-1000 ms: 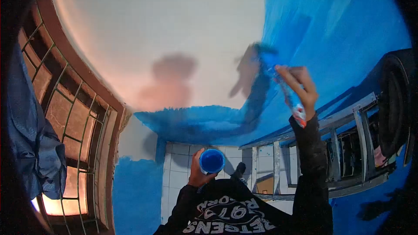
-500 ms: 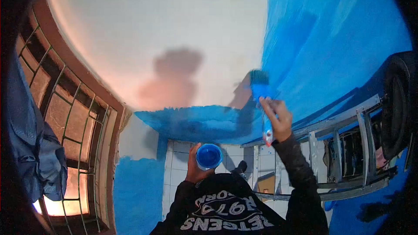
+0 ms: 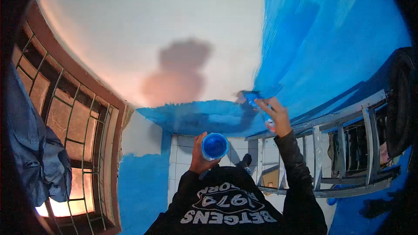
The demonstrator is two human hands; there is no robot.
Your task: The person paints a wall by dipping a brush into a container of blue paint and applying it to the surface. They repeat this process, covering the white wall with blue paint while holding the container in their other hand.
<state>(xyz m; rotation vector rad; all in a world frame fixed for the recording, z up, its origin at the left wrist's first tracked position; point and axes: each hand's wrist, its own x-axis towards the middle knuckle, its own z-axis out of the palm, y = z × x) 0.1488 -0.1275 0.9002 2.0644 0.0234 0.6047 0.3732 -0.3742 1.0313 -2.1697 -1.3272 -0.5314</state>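
My left hand is curled partway closed around the side of the cup, which holds blue paint in front of my black top. My right hand has its fingers bent, closed on the brush, its blurred head at the wall near where white meets blue. The ladder stands to the right.
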